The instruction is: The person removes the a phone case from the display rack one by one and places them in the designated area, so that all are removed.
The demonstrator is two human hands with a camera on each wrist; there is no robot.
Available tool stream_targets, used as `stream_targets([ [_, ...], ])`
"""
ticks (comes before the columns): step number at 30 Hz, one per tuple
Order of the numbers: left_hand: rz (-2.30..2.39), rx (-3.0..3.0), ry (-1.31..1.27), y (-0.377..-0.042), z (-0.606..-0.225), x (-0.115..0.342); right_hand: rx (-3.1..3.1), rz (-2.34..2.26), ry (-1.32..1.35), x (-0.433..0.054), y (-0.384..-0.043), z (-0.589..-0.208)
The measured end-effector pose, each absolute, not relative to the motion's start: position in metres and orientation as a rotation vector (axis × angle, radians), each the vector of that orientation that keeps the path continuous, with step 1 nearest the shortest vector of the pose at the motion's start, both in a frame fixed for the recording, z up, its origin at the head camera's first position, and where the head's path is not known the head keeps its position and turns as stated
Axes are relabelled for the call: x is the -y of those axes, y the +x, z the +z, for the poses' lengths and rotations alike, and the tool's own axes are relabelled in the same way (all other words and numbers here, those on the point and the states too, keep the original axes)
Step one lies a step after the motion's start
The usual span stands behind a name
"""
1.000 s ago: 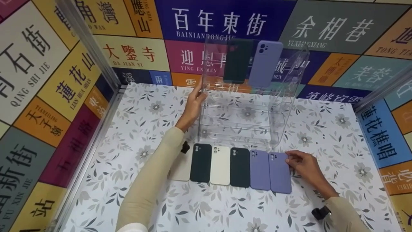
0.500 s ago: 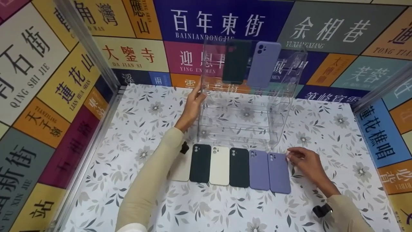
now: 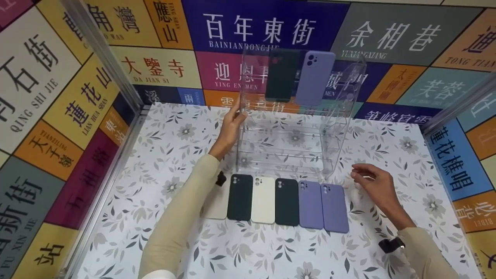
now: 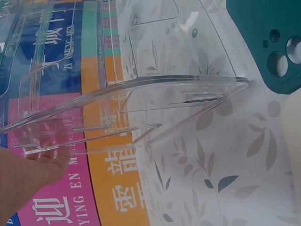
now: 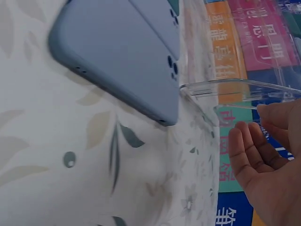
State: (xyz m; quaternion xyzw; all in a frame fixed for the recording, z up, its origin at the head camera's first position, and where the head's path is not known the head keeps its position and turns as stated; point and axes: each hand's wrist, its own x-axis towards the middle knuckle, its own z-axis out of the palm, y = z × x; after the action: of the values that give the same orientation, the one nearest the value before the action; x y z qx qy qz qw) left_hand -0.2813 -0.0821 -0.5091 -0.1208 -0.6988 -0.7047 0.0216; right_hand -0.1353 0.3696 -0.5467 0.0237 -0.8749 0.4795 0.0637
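A clear plastic display rack [image 3: 279, 169] stands at the back of the table. My left hand [image 3: 229, 133] grips its left side, fingers around the edge in the left wrist view. On the rack's top tier lean a dark green phone case [image 3: 282, 77] and a purple phone case [image 3: 316, 77]. Before the rack lies a row of several cases: an off-white case [image 3: 217, 203] partly behind my sleeve, two dark green cases [image 3: 240, 197], a white case [image 3: 263, 199] and two purple cases [image 3: 335, 207]. My right hand [image 3: 376, 186], fingers loosely bent and holding nothing, hovers right of the row's end.
A white tablecloth [image 3: 128, 217] with grey flowers and leaves covers the table. Panels with large printed characters [image 3: 263, 27] rise at the back and both sides, with metal posts [image 3: 116, 58] at the corners. Each wrist wears a small black device [image 3: 391, 245].
My right hand has left the corner of the rightmost purple case and drawn back up and to the right. The left hand stays on the rack, and the cases lie as before.
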Motion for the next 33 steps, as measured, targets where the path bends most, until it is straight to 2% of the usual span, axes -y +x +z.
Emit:
stream_targets([
  [19, -2.162, 2.169, -0.374, -0.283, -0.51, 0.082, 2.483, 1.501, 0.169, -0.371, -0.159, -0.503],
  [33, -2.14, 2.178, -0.37, -0.283, -0.51, 0.081, 2.483, 1.377, 0.167, -0.367, -0.186, -0.465],
])
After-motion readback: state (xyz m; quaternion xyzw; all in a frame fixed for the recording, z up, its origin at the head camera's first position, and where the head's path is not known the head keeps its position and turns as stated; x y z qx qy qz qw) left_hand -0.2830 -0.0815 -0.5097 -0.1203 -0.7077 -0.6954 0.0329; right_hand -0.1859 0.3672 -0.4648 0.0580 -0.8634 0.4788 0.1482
